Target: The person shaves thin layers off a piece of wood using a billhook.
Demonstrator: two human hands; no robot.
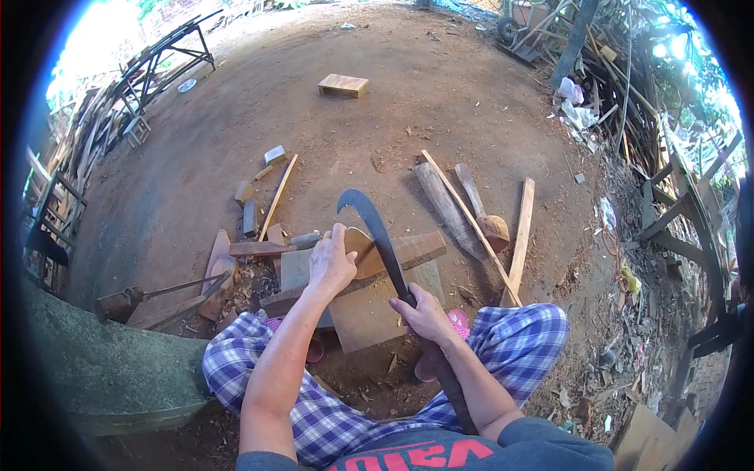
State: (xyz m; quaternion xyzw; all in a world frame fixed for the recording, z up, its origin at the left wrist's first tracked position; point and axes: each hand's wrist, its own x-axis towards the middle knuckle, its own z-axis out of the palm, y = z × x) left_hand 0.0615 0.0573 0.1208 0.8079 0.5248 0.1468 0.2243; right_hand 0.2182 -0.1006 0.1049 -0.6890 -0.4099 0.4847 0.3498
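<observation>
My right hand (428,315) is wrapped round the long dark handle of a billhook (367,212). Its curved blade points away from me, hooked tip bending left. Behind the blade is a rounded brown piece of wood (363,250), gripped at its left side by my left hand (333,263). The blade overlaps that wood's right edge in this view. Below lies a thick wooden beam (420,250), set across flat boards (365,322) between my feet. My left palm and part of the wood's lower edge are hidden.
Left of the boards lie a mallet-like wooden block (224,271), a tool with a metal rod (177,289) and wood chips. Wooden strips (521,228) and a wooden ladle-shaped piece (493,228) rest at the right. A curved concrete wall (118,361) stands close on my left.
</observation>
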